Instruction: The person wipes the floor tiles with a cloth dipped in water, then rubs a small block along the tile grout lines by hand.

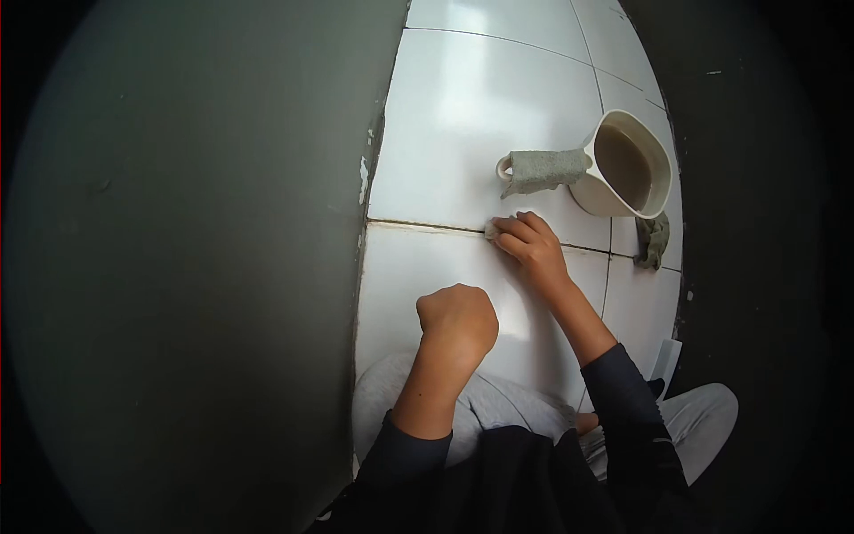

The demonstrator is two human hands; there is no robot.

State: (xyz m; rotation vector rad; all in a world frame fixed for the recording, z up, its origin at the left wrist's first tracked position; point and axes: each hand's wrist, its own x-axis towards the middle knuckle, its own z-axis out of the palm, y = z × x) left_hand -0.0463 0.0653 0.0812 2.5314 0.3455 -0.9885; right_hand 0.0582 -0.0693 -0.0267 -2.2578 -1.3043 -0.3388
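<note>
My right hand [531, 245] is pressed down on the white tiled floor [445, 116], fingers closed over a small whitish wad [491, 230]. The wad, whose kind I cannot make out, touches a dark, stained grout line [427, 225]. Closer to my body, my left hand [458, 316] is curled in a fist above the tile. Its fingers are turned away, so anything inside is hidden. Beyond my right hand stands a white plastic dipper [665, 191] holding murky brownish water [624, 167]. A grey-green cloth [547, 169] is draped over the dipper's handle.
A crumpled dark green cloth [652, 242] lies beside the dipper on the right. Dark grey walls rise on the left [222, 222] and right [765, 222] of the narrow tiled strip. My legs in grey trousers [516, 400] are folded at the near end, beside a whitish object [667, 360].
</note>
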